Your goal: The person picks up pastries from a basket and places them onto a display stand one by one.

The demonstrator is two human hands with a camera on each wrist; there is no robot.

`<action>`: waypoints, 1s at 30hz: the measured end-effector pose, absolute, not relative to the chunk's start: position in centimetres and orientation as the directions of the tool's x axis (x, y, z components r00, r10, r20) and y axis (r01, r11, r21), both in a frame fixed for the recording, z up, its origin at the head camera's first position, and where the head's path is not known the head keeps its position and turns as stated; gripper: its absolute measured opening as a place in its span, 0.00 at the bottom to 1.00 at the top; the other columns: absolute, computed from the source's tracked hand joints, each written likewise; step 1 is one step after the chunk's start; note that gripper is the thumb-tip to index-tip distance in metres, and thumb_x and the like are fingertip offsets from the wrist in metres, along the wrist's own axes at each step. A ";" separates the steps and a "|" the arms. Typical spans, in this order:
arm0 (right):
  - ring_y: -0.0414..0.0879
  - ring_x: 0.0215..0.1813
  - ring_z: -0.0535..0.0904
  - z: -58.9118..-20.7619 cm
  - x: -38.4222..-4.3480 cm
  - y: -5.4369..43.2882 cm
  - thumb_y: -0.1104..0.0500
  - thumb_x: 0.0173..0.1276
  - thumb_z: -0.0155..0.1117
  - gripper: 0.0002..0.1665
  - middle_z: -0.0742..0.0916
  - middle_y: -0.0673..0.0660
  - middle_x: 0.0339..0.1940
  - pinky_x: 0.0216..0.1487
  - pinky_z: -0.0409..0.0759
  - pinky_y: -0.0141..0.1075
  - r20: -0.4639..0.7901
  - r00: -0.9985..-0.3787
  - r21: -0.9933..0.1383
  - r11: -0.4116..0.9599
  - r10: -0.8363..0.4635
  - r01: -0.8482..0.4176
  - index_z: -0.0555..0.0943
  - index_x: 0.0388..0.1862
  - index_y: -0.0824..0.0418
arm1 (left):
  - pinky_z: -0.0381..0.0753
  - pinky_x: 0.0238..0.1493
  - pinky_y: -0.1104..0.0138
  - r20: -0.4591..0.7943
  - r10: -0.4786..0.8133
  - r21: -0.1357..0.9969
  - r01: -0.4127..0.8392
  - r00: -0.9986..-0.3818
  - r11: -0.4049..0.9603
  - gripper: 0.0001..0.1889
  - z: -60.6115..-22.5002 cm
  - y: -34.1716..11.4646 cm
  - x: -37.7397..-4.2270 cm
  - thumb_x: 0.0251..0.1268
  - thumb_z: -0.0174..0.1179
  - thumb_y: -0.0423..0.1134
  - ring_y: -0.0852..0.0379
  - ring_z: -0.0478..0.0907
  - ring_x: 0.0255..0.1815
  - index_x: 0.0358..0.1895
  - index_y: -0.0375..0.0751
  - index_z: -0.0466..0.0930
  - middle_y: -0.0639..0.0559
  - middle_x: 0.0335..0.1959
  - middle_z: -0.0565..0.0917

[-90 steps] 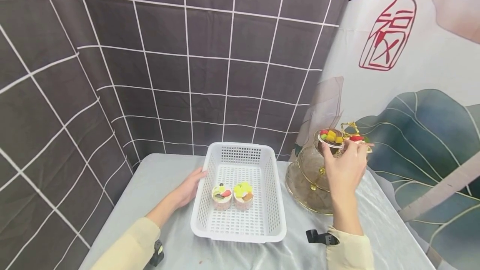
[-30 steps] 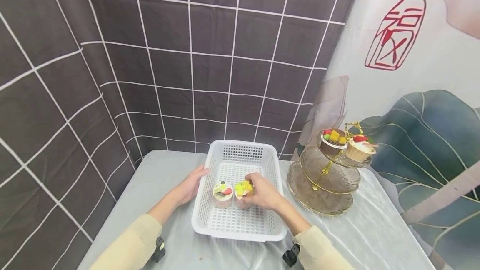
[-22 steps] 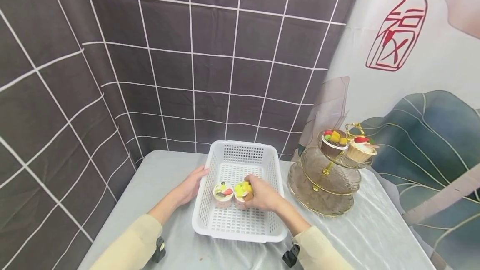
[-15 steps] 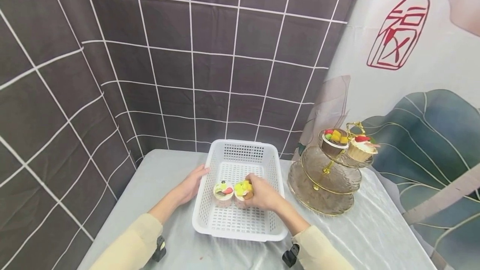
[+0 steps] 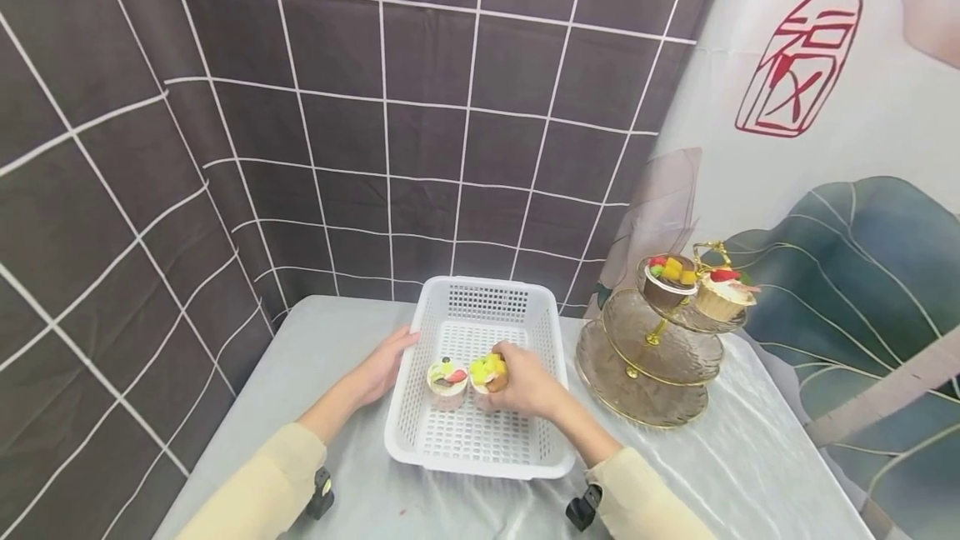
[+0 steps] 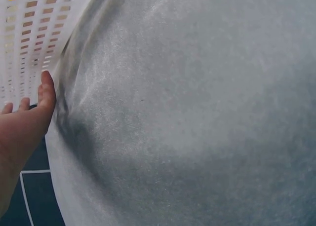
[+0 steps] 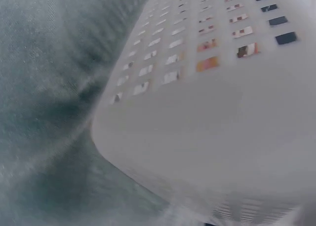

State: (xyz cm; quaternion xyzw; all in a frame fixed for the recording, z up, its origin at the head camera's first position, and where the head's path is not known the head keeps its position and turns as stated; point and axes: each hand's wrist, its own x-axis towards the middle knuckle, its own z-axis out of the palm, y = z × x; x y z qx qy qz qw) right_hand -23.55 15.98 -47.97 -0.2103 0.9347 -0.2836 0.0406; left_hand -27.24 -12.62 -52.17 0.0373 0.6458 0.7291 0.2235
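Inside the white plastic basket (image 5: 480, 467), my right hand (image 5: 528, 383) pinches a cupcake (image 5: 487, 367) topped with yellow fruit pieces. A second cupcake (image 5: 447, 390), with white cream and a red slice, stands just left of it. My left hand (image 5: 384, 365) rests against the basket's left side near the rim. In the left wrist view the left hand's fingers (image 6: 47, 90) lie relaxed along the perforated outer wall. The right wrist view holds only the basket's wall (image 7: 177, 122) and the cloth, so the right hand is hidden there.
To the right stands a three-tier tray stand (image 5: 645, 402) with a gold handle. Its top tier carries a chocolate cupcake (image 5: 670, 290) and a cream cupcake (image 5: 722, 300). Pale grey cloth (image 5: 330, 473) covers the table, and a dark gridded curtain (image 5: 315, 132) hangs behind.
My right hand has let go of the chocolate cupcake on the top tier, moved left into the basket and taken hold of the yellow-topped cupcake. My left hand has stayed at the basket.
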 end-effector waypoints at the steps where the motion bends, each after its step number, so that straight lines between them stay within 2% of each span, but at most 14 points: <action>1: 0.50 0.51 0.82 -47.6 -23.4 16.1 0.55 0.48 0.90 0.49 0.86 0.60 0.54 0.57 0.85 0.47 0.051 -0.905 -0.543 0.749 -0.422 -0.380 0.77 0.66 0.68 | 0.66 0.79 0.44 -0.233 0.373 0.958 -0.277 -0.898 -0.068 0.35 -52.2 -12.6 -27.3 0.86 0.45 0.53 0.35 0.59 0.83 0.86 0.44 0.50 0.35 0.83 0.61; 6: 0.55 0.60 0.83 -45.3 -22.7 16.8 0.55 0.53 0.87 0.48 0.85 0.62 0.61 0.65 0.83 0.50 0.099 -0.883 -0.542 0.720 -0.458 -0.434 0.74 0.69 0.70 | 0.65 0.80 0.43 -0.231 0.361 0.960 -0.272 -0.904 -0.068 0.34 -52.2 -12.6 -27.3 0.86 0.44 0.52 0.35 0.60 0.82 0.86 0.43 0.51 0.35 0.83 0.62; 14: 0.55 0.59 0.85 -42.2 -21.6 19.7 0.57 0.56 0.85 0.47 0.85 0.63 0.63 0.60 0.87 0.51 0.220 -0.855 -0.539 0.672 -0.470 -0.508 0.73 0.72 0.67 | 0.65 0.80 0.45 -0.235 0.362 0.959 -0.275 -0.902 -0.064 0.35 -52.3 -12.5 -27.4 0.86 0.45 0.54 0.36 0.60 0.83 0.86 0.42 0.51 0.35 0.83 0.62; 22: 0.54 0.58 0.86 -41.1 -20.8 22.7 0.57 0.55 0.86 0.47 0.86 0.60 0.60 0.58 0.88 0.49 0.323 -0.861 -0.565 0.650 -0.393 -0.509 0.73 0.71 0.62 | 0.65 0.80 0.45 -0.242 0.360 0.959 -0.279 -0.901 -0.055 0.35 -52.3 -12.6 -27.2 0.85 0.46 0.54 0.35 0.59 0.83 0.86 0.44 0.51 0.35 0.83 0.61; 30: 0.57 0.55 0.87 -41.1 -19.8 24.9 0.59 0.56 0.87 0.45 0.86 0.63 0.61 0.57 0.88 0.55 0.372 -0.889 -0.633 0.628 -0.266 -0.453 0.74 0.69 0.62 | 0.64 0.80 0.45 -0.231 0.377 0.960 -0.273 -0.897 -0.062 0.36 -52.3 -12.5 -27.2 0.86 0.45 0.55 0.36 0.58 0.83 0.86 0.44 0.49 0.35 0.84 0.60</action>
